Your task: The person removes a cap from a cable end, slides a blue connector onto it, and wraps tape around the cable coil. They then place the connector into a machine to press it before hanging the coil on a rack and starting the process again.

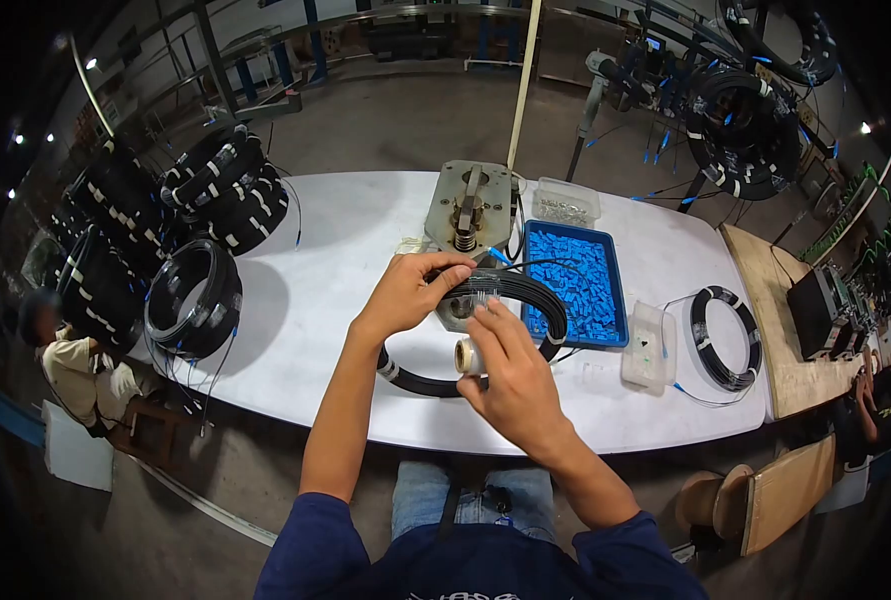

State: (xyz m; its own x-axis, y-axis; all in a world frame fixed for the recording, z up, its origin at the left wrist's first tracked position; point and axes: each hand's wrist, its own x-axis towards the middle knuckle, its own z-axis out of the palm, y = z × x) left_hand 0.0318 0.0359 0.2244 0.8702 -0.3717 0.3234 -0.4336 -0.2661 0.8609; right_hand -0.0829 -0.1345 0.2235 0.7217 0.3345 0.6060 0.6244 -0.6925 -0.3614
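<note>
1. Right up close, the navy shirt [485, 560] is filling the bottom, with blue jeans [420, 500] showing just beyond.
2. Now the main action: a black cable coil [557, 322] is sitting over the counter [335, 225], right in front of the person, between both hands.
3. The left hand [412, 292] is pinching the coil's upper side, thumb and fingers closing on the strands.
4. And the right hand [513, 365] is grasping a small roll [468, 357], its fingers bending close beside the coil, where clear film [482, 287] is crossing the strands.
5. Just behind, a metal device [468, 205] is standing, and a blue tray [617, 290] is carrying blue connectors [570, 280] to its right.
6. Out to the right, a clear box [648, 345] is lying near another coil [703, 347]; on the left, a wrapped coil bundle [215, 320] is resting at the edge.
</note>
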